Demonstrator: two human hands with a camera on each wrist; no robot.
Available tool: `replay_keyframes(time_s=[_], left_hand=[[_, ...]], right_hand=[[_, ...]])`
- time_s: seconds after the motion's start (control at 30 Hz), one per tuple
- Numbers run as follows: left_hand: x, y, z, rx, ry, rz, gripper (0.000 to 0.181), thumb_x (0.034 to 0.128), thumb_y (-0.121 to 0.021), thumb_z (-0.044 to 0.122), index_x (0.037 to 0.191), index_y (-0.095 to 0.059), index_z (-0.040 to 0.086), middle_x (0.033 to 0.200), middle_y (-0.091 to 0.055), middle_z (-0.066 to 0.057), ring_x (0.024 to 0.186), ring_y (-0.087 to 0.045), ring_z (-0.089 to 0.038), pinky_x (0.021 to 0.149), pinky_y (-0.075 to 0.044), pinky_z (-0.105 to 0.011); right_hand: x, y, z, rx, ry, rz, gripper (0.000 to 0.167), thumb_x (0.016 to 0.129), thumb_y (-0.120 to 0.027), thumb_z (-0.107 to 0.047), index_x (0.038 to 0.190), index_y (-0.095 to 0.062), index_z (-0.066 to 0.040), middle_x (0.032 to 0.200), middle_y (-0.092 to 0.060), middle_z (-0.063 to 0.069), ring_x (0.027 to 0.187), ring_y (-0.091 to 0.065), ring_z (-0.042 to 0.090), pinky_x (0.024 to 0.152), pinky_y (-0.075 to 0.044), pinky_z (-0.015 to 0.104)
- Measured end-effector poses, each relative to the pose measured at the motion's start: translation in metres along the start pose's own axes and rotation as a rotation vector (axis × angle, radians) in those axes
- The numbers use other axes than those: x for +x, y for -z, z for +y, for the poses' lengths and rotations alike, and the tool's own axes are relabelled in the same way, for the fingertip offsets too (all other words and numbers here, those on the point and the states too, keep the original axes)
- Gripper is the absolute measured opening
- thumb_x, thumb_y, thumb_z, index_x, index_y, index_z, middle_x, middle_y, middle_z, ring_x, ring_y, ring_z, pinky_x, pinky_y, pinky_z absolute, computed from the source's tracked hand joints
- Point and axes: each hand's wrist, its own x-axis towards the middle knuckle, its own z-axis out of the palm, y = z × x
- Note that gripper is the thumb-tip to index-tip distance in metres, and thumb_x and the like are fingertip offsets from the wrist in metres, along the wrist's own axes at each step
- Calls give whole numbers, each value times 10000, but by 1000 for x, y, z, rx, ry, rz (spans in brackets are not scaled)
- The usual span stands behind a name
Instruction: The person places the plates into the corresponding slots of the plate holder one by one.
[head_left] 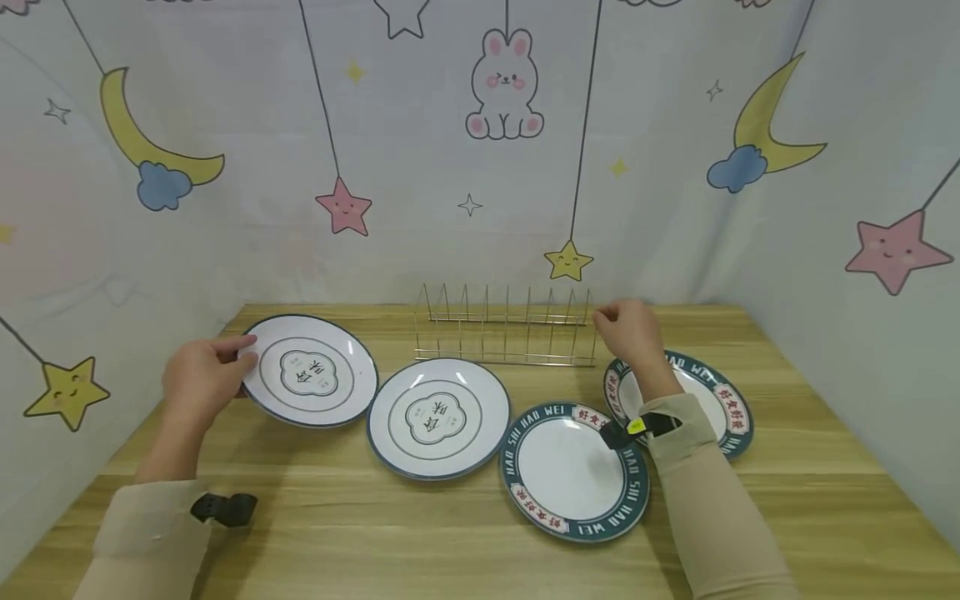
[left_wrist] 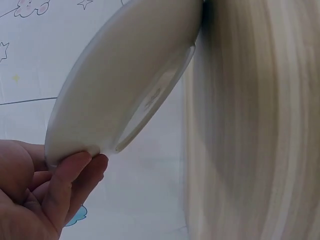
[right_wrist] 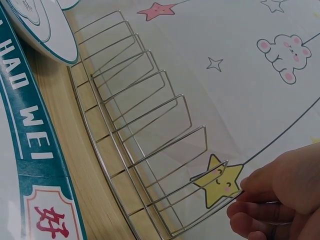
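Observation:
My left hand [head_left: 198, 375] pinches the left rim of a white plate [head_left: 341, 346] with a thin blue edge, thumb on top and fingers beneath. In the left wrist view, the plate's pale underside [left_wrist: 115, 70] shows tilted, its held side raised off the table. At the back, a metal wire plate rack [head_left: 506, 360] stands with its slots unfilled. The thumb and curled fingers of my right hand [head_left: 632, 337] pinch the end wire of this rack, at its right end. The right wrist view shows that hand [right_wrist: 285, 195] at the end wire too.
A second blue-edged white plate [head_left: 438, 379] lies right of the held one. Two green-rimmed plates, a front one [head_left: 573, 471] and a back one [head_left: 738, 421] partly under my right forearm, lie on the wooden table [head_left: 360, 542]. A patterned curtain [head_left: 420, 167] hangs behind.

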Motion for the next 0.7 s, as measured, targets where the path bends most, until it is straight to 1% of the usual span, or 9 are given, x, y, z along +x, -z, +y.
replay_keyframes(time_s=[0.07, 0.13, 0.23, 0.33, 0.53, 0.6, 0.7], left_hand=[[-1, 2, 2, -19, 11, 34, 393, 975, -578, 164, 1324, -603, -14, 1176, -621, -321, 616, -620, -82, 504, -550, -210], [-1, 3, 5, -73, 37, 55, 402, 987, -566, 175, 1357, -582, 20, 1242, -595, -309, 629, -615, -51, 525, -560, -199], [-2, 4, 10, -187, 79, 81, 414, 997, -557, 191, 1396, -549, 82, 1352, -534, -280, 646, -616, -2, 577, -575, -189], [-2, 4, 17, -302, 113, 108, 431, 992, -575, 207, 1412, -529, 121, 1401, -507, -239, 686, -617, 22, 621, -582, -194], [-3, 2, 33, -437, 149, 137, 462, 983, -606, 234, 1430, -510, 167, 1446, -491, -166, 834, -643, -24, 680, -587, -206], [-4, 1, 39, -484, 157, 144, 464, 981, -610, 237, 1431, -509, 187, 1457, -484, -152, 883, -648, -43, 694, -586, -206], [-4, -1, 45, -563, 163, 158, 456, 972, -627, 226, 1417, -531, 204, 1461, -481, -158, 912, -657, -71, 692, -584, -202]], right_hand=[[0, 0, 0, 1, 0, 1, 322, 1013, -539, -227, 1173, -673, 17, 1120, -663, 196, 1025, -605, 347, 889, -543, 493], [1, -1, 0, 4, 0, 3, 316, 1009, -545, -222, 1173, -675, 15, 1112, -667, 192, 1016, -613, 343, 877, -549, 488], [1, -1, 0, 4, 6, 6, 317, 1007, -547, -217, 1175, -675, 20, 1097, -674, 192, 981, -631, 334, 845, -563, 475], [1, -1, -1, 8, 15, 10, 319, 1008, -545, -204, 1184, -670, 29, 1094, -675, 200, 938, -653, 327, 808, -575, 459], [0, -2, 0, 15, 19, 14, 310, 1009, -540, -179, 1190, -662, 41, 1106, -668, 211, 929, -661, 326, 796, -579, 452], [1, -3, 1, 19, 19, 19, 304, 1006, -545, -175, 1186, -663, 41, 1105, -667, 210, 939, -655, 331, 803, -578, 458], [1, -4, 1, 24, 20, 22, 299, 1003, -551, -171, 1185, -666, 37, 1110, -667, 207, 959, -647, 336, 815, -575, 466]])
